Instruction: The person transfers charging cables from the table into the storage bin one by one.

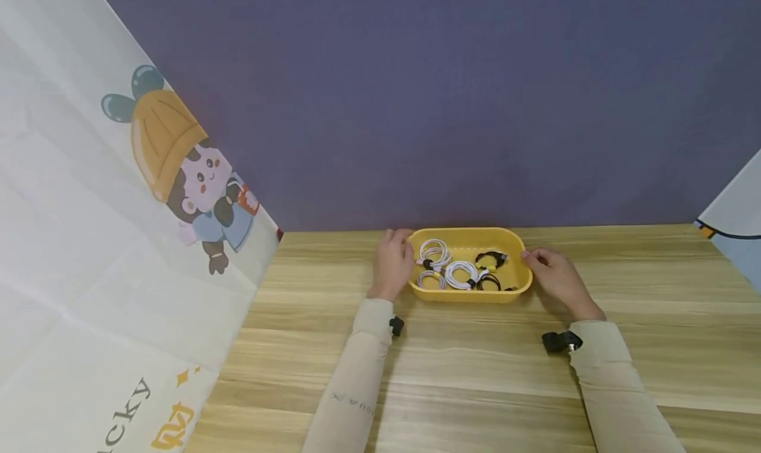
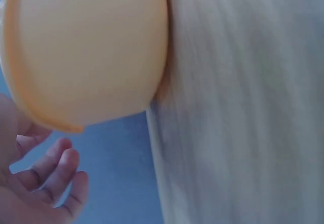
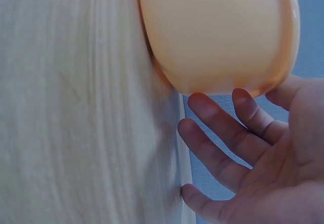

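Note:
A yellow plastic basket (image 1: 470, 296) sits on the wooden table close to the dark back panel. Inside it lie several coiled cables, among them a white coil (image 1: 461, 275), a second white coil (image 1: 434, 251), and a black cable (image 1: 499, 258). My left hand (image 1: 393, 261) grips the basket's left end at the rim; in the left wrist view its other fingers (image 2: 61, 171) are bent and apart from the wall. At the right end, my right hand (image 1: 555, 276) pinches the rim, thumb at the top and fingertips (image 3: 202, 105) against the outer wall.
The wood-grain table (image 1: 475, 374) ends against a dark blue-grey panel (image 1: 452, 103). A white sheet (image 1: 53, 242) with a cartoon figure borders the left side. At the far right, a black cord (image 1: 737, 236) crosses a pale surface. Each wrist wears a small black device.

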### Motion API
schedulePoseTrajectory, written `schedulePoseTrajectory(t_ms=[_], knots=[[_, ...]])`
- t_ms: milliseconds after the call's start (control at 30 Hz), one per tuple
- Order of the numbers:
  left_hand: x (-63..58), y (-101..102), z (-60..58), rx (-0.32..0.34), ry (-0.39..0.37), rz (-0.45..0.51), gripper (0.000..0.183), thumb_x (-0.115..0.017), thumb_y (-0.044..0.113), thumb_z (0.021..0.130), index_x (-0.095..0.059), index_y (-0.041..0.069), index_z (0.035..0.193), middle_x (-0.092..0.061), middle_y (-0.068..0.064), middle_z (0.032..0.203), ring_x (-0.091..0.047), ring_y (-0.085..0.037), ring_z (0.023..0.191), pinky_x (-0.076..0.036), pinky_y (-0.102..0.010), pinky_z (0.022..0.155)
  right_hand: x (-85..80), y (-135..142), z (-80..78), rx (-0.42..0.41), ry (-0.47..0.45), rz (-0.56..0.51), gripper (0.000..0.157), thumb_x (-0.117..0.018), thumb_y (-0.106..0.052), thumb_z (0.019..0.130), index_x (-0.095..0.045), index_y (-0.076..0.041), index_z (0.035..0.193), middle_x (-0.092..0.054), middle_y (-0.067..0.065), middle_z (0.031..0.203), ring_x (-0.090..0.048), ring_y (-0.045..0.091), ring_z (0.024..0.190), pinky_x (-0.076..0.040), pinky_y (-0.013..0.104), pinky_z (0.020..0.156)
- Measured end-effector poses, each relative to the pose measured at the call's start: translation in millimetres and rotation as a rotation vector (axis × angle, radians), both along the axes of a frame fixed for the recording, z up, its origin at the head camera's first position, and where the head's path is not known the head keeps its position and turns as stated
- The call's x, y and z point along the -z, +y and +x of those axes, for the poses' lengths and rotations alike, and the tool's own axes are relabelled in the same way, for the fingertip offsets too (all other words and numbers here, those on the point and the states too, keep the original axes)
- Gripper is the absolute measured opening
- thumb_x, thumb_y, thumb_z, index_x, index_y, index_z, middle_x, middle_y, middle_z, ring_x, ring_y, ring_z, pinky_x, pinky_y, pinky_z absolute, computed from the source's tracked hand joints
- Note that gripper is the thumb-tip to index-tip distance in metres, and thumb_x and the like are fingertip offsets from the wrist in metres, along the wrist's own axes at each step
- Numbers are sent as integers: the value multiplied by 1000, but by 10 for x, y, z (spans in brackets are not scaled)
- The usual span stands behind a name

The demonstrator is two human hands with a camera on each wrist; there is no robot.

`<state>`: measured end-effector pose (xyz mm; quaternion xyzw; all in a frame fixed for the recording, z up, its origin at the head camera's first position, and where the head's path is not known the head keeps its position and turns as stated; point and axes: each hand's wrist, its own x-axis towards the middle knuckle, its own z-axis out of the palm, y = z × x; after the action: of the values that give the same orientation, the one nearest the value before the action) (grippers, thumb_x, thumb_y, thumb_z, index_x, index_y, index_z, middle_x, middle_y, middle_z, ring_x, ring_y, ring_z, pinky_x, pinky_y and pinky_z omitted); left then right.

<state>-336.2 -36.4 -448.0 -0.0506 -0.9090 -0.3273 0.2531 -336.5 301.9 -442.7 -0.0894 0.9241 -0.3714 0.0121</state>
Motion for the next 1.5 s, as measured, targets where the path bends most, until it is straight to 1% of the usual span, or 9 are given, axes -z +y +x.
schedulePoseTrajectory(t_ms=[133, 333, 533, 767, 900, 1000, 1233, 1367, 1500], knots=[[72, -48, 8, -26, -35, 50, 31, -59, 6, 97, -68, 4, 127, -68, -11, 105, -66, -24, 92, -59, -37, 80, 3, 22, -7, 2, -3, 2, 58, -39, -50, 108, -66, 1, 114, -68, 25, 119, -58, 30, 97, -43, 33, 78], [151, -65, 45, -35, -118, 28, 34, -57, 17, 102, -65, 8, 133, -70, -9, 106, -68, -23, 91, -59, -38, 79, 14, 50, -11, 5, 11, 0, 57, -40, -49, 109, -66, 1, 115, -68, 25, 119, -59, 30, 97, -44, 32, 78], [133, -74, 116, -41, -201, 5, 35, -54, 25, 105, -65, 11, 135, -73, -9, 110, -71, -26, 94, -59, -42, 81, 43, 26, -25, 4, 18, -9, 55, -40, -48, 109, -67, 0, 112, -68, 25, 123, -59, 30, 99, -45, 33, 80], [102, -67, 142, -30, -292, -35, 37, -46, 28, 108, -63, 14, 138, -71, -12, 129, -70, -35, 113, -58, -50, 92, 53, 13, -55, 17, 21, 5, 56, -39, -50, 109, -66, -1, 111, -68, 18, 103, -55, 25, 86, -42, 32, 74], [94, -68, 136, -16, -298, -34, 38, -45, 28, 109, -61, 14, 140, -70, -14, 132, -68, -37, 117, -57, -52, 96, 44, 15, -64, 17, 23, 6, 55, -39, -50, 109, -66, -1, 109, -66, 15, 96, -53, 23, 82, -41, 31, 72], [94, -74, 130, -11, -309, -26, 39, -45, 29, 109, -60, 14, 142, -69, -14, 133, -68, -37, 119, -56, -52, 97, 39, 16, -68, 18, 21, 5, 56, -39, -50, 109, -66, -1, 109, -67, 16, 99, -54, 24, 84, -41, 31, 73], [91, -161, 127, 2, -300, 12, 39, -53, 29, 106, -61, 12, 141, -76, -10, 107, -72, -31, 98, -58, -48, 85, 23, -22, -89, 11, 13, 7, 56, -38, -50, 109, -66, -1, 111, -68, 18, 104, -56, 26, 87, -43, 32, 74], [70, -219, 129, 10, -284, -10, 39, -55, 28, 106, -61, 12, 140, -77, -8, 102, -72, -27, 89, -59, -45, 79, 30, -41, -98, 3, 14, 5, 63, -33, -51, 109, -63, 2, 122, -67, 25, 116, -61, 36, 99, -49, 42, 82], [24, -267, 143, 4, -257, -67, 41, -54, 30, 106, -58, 9, 142, -75, -13, 105, -72, -32, 94, -59, -48, 84, 44, -7, -110, 5, 23, 14, 64, -30, -51, 110, -58, 4, 129, -64, 30, 121, -61, 45, 110, -51, 56, 89]])
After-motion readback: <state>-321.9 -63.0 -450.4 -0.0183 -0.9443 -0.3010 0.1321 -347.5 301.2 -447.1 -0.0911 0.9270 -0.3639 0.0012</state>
